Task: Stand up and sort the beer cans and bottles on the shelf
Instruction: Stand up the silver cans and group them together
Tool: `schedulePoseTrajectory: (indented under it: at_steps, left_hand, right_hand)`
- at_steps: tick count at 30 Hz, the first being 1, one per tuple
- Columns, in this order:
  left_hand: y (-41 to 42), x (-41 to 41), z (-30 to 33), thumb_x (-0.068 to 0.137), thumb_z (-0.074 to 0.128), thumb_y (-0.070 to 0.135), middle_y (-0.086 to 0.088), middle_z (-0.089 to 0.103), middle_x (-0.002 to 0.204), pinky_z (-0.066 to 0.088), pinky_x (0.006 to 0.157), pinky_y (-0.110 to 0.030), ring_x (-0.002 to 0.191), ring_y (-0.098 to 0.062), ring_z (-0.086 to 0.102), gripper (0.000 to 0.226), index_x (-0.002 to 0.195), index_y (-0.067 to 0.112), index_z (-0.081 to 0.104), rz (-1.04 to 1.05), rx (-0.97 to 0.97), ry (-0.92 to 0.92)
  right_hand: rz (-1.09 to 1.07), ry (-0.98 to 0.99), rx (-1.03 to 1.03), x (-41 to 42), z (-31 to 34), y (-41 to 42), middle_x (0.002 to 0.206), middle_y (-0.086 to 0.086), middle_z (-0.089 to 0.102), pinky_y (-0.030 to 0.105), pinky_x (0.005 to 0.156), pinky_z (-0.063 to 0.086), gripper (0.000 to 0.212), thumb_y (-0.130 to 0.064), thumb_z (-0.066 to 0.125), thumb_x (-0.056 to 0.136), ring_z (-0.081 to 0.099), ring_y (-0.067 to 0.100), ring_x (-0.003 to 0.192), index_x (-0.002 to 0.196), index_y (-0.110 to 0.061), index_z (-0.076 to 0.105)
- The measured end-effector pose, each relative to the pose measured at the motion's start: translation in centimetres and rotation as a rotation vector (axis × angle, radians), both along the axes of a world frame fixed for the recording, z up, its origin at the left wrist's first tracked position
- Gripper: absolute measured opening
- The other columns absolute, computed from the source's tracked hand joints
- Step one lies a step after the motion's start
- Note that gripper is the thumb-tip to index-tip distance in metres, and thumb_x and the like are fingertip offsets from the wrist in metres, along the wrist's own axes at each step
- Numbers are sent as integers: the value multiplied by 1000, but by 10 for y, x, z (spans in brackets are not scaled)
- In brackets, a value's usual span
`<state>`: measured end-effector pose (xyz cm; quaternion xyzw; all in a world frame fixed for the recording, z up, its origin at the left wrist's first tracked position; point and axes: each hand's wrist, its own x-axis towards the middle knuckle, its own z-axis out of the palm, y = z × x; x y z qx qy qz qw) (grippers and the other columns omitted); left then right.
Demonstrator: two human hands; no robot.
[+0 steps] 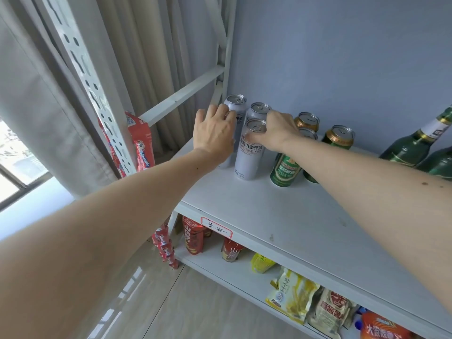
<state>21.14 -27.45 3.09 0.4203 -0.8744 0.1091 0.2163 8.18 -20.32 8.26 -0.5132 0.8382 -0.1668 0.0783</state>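
Three tall silver wheat-beer cans stand upright at the back left of the white shelf board [281,216]. My left hand [214,132] wraps round the rear left silver can [236,105]. My right hand [276,132] grips the front silver can [249,157] near its top; the third silver can [259,110] stands just behind it. To the right stand three green-and-gold beer cans [285,171], [307,121], [338,138]; my right forearm crosses the front one. Two green glass bottles [415,143], [440,165] stand at the far right.
A perforated white shelf upright [97,99] with hanging red snack strips [144,145] is at the left, curtain and window behind. The lower shelf holds red cup snacks [193,238] and several snack bags [293,297]. A blue wall backs the shelf.
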Motion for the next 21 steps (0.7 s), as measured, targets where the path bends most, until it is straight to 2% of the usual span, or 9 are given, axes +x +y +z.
schedulePoseTrajectory:
  at_steps: [3, 6, 8, 10, 12, 18, 21]
  left_hand:
    - [8, -3, 6, 81, 65, 30, -5, 51, 120, 33, 98, -40, 115, -28, 45, 43, 119, 14, 52, -17, 8, -3]
    - [19, -11, 19, 82, 64, 27, -3, 52, 118, 31, 98, -37, 115, -26, 44, 38, 116, 16, 52, -50, 13, -3]
    - [28, -20, 30, 84, 60, 23, -2, 52, 119, 30, 98, -36, 117, -26, 44, 34, 117, 16, 53, -83, 13, 3]
    - [40, -32, 42, 84, 56, 19, -2, 53, 118, 30, 98, -37, 116, -26, 44, 33, 117, 17, 55, -130, 4, 18]
    - [54, -49, 53, 81, 56, 16, -1, 55, 117, 31, 96, -37, 114, -25, 46, 35, 116, 19, 56, -190, 0, 17]
    - [125, -122, 64, 77, 57, 15, 0, 57, 119, 31, 97, -37, 115, -25, 47, 40, 117, 20, 58, -411, 14, -29]
    - [169, -163, 61, 79, 57, 16, -2, 57, 118, 32, 95, -37, 113, -26, 48, 39, 118, 18, 56, -495, 25, -60]
  right_hand:
    - [22, 2, -68, -9, 9, 16, 114, 7, 60, 33, 74, 45, 62, -49, 77, 74, 57, 27, 103, 117, -10, 55]
    - [27, 24, -129, -21, 21, 37, 122, 8, 59, 37, 89, 47, 55, -44, 73, 79, 54, 28, 112, 120, -11, 56]
    - [3, 24, -159, -31, 29, 55, 125, 6, 59, 34, 90, 45, 50, -43, 69, 82, 53, 27, 116, 121, -14, 57]
    - [-32, 40, -181, -42, 34, 78, 123, 4, 60, 33, 87, 43, 44, -42, 66, 84, 54, 26, 116, 118, -16, 60]
    - [-54, 63, -194, -54, 36, 104, 119, 5, 60, 38, 89, 46, 39, -41, 65, 85, 55, 27, 113, 115, -16, 61]
    - [-178, 121, -169, -104, 27, 195, 125, 10, 59, 42, 94, 48, 43, -37, 66, 88, 56, 29, 115, 121, -10, 60]
    - [-254, 143, -143, -132, 19, 247, 117, 10, 60, 38, 87, 50, 38, -35, 67, 86, 58, 30, 108, 115, -11, 62]
